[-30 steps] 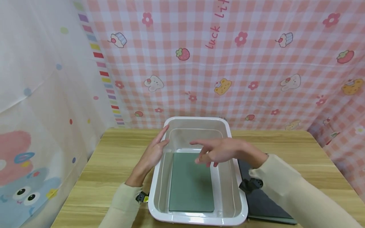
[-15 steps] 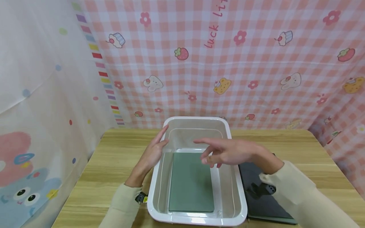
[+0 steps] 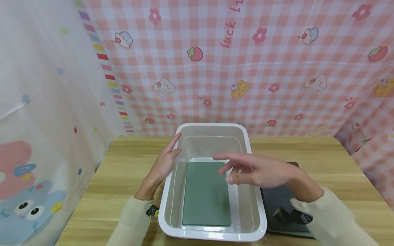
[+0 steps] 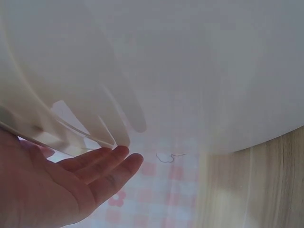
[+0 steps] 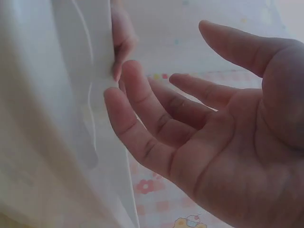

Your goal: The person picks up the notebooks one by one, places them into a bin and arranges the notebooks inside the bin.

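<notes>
A white plastic tub (image 3: 260,218) stands on the table, and a flat green notebook-like rectangle (image 3: 206,194) lies on its bottom. My left hand (image 3: 163,164) rests along the tub's left rim with fingers extended; in the left wrist view the fingertips (image 4: 135,161) meet the outer wall. Over the tub's right half hovers my right hand (image 3: 252,171), palm down, holding nothing. Its fingers are loosely bent and spread, as the right wrist view shows. Right of the tub, partly under the right forearm, lies a flat dark book-like item (image 3: 277,198).
The wooden table (image 3: 123,177) extends to both sides of the tub. A pink checkered curtain (image 3: 215,68) hangs right behind it, and a white patterned curtain (image 3: 46,102) covers the left side. Both wrists wear small black devices (image 3: 152,211).
My right hand has drifted right, from over the green rectangle toward the tub's right side. The left hand stays at the rim, and the tub and its content keep their places.
</notes>
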`<state>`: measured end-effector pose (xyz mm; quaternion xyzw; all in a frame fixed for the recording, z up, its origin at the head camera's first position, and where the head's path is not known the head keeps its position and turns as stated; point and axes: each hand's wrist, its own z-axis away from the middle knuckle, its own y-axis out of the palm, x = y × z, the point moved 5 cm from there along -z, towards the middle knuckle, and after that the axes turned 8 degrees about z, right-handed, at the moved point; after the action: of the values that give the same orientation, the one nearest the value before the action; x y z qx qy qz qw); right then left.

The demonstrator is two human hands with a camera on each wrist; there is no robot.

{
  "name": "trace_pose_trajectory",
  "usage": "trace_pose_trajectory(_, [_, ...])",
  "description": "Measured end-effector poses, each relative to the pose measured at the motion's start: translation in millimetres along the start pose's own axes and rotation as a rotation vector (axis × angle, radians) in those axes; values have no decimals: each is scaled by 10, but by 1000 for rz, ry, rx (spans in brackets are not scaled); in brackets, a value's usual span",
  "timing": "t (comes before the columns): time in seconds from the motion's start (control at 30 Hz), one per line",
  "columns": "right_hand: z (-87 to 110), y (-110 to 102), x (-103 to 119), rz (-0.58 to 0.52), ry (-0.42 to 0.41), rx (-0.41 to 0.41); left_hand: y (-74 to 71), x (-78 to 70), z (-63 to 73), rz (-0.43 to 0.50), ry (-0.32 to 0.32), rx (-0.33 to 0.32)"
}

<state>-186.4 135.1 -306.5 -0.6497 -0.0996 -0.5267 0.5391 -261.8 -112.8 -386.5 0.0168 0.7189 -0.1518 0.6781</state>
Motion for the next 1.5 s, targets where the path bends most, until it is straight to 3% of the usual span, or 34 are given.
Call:
trace_pose_trajectory(0.27, [189, 46, 23, -37, -59, -90, -14, -46, -40, -12, 25, -6])
trace_pose_trajectory(0.37, [274, 46, -2, -70, -116, -138, -15, -51, -48, -17, 34, -4])
trace_pose_trajectory(0.53, [447, 23, -74, -134, -189, -234, -21, -30, -48, -16, 34, -5])
trace_pose_trajectory(0.73, [642, -4, -209, -178, -212, -326, -12, -21, -14, 0, 26, -7])
trace_pose_trajectory(0.87, [779, -8, -329, -120, -194, -390, 0, -5, -10, -6, 33, 1])
trace_pose_trajectory(1.03, [950, -14, -460, -76, -90, -447, 5, 2, -5, -10, 36, -3])
trace_pose_trajectory(1.5, [1213, -33, -683, -20, -19, -483, 9, 3, -6, -3, 46, -1])
